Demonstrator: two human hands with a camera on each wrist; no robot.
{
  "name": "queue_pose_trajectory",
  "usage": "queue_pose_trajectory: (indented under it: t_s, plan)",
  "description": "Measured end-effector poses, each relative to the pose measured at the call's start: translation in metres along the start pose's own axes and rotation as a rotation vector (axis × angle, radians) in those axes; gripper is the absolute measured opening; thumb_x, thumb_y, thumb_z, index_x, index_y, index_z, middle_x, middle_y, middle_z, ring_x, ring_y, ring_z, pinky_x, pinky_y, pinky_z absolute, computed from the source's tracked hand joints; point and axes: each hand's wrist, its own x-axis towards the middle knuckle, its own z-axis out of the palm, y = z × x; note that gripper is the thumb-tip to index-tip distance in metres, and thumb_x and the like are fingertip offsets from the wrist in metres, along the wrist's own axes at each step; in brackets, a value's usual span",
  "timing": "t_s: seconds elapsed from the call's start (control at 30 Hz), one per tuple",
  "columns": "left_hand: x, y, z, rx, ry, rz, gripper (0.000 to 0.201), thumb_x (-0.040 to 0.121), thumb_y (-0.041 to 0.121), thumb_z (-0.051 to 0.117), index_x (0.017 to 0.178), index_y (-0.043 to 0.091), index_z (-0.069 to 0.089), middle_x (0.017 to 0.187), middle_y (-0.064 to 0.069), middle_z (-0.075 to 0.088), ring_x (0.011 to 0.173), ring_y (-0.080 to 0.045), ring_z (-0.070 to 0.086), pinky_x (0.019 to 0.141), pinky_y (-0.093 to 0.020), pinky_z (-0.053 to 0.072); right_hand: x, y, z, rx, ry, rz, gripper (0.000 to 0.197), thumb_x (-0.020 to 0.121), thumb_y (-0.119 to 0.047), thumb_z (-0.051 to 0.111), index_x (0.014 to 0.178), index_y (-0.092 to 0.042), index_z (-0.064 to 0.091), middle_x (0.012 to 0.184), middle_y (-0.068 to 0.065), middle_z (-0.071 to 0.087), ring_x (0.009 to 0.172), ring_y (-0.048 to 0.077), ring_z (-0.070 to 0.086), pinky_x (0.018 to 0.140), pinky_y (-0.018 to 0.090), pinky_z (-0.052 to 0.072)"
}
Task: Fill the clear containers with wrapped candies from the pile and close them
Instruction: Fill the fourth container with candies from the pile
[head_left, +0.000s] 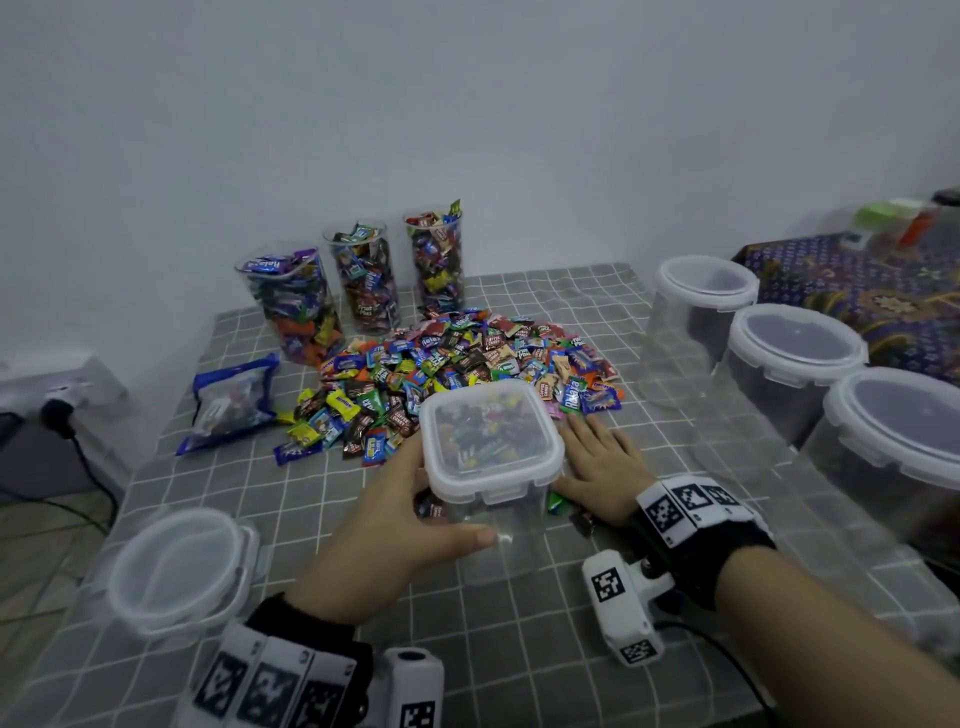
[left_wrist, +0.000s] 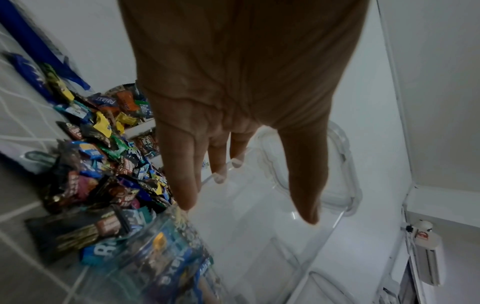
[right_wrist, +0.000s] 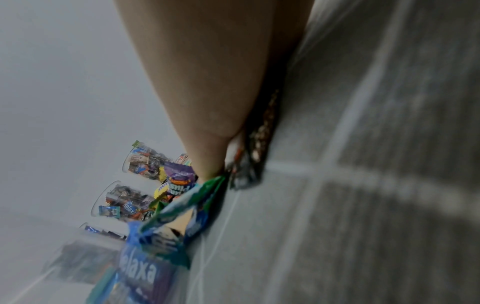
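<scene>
Left hand (head_left: 395, 525) is wrapping the near-left side of the square clear container (head_left: 491, 452), thumb lying along its front wall and fingers spread straight round the far-left side, so it is cupping rather than pinching. In the left wrist view the fingers (left_wrist: 182, 174) are stretching flat against the see-through wall with candy showing behind it. Right hand (head_left: 602, 467) is lying palm down, fingers straight and together, on the tablecloth (head_left: 519, 649) just right of the container, covering a few loose wrapped candies (head_left: 558, 501) at its near edge; in the right wrist view the palm is pressing down on wrappers, a green one (right_wrist: 207, 191) poking out. The container is sitting at the table's centre, just in front of the candy pile (head_left: 457, 364). It is transparent with rounded corners, a frosted white lid (head_left: 488, 431) resting on top with its clip flaps showing, and mixed coloured wrappers filling it nearly to the top. Whether the flaps are latched is not readable. Behind the pile three tall clear cylinders (head_left: 363, 275) are standing lidless, stuffed with candy, by the wall. A blue-edged bag (head_left: 231, 400) is lying left of the pile. Three empty round lidded tubs (head_left: 795, 353) are lining the right edge, one more (head_left: 176, 571) sitting near left.
</scene>
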Motion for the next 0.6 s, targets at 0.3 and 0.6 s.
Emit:
queue_pose_trajectory:
  t_s: [0.3,0.6]
  plan:
    - [0.002,-0.004,0.002,0.032,0.025,0.008,0.078,0.065,0.005,0.082,0.128,0.033,0.044,0.115,0.032,0.058,0.105,0.012,0.055,0.077,-0.009,0.047,0.0,0.001,0.001,0.049,0.013,0.005,0.075,0.096,-0.055,0.027,0.15,-0.017,-0.008,0.158,0.003,-0.014,0.145,0.019,-0.012,0.117,0.038,-0.003]
    - [-0.014,-0.008,-0.012,0.269,0.138,-0.046,0.05,0.066,0.035,0.065,0.114,0.041,0.052,0.115,0.016,0.062,0.111,-0.005,0.055,0.086,-0.023,0.049,-0.032,-0.007,-0.023,0.373,0.198,-0.004,0.046,0.097,-0.043,0.04,0.136,-0.02,0.047,0.131,0.006,0.057,0.116,0.023,0.053,0.093,0.031,0.041]
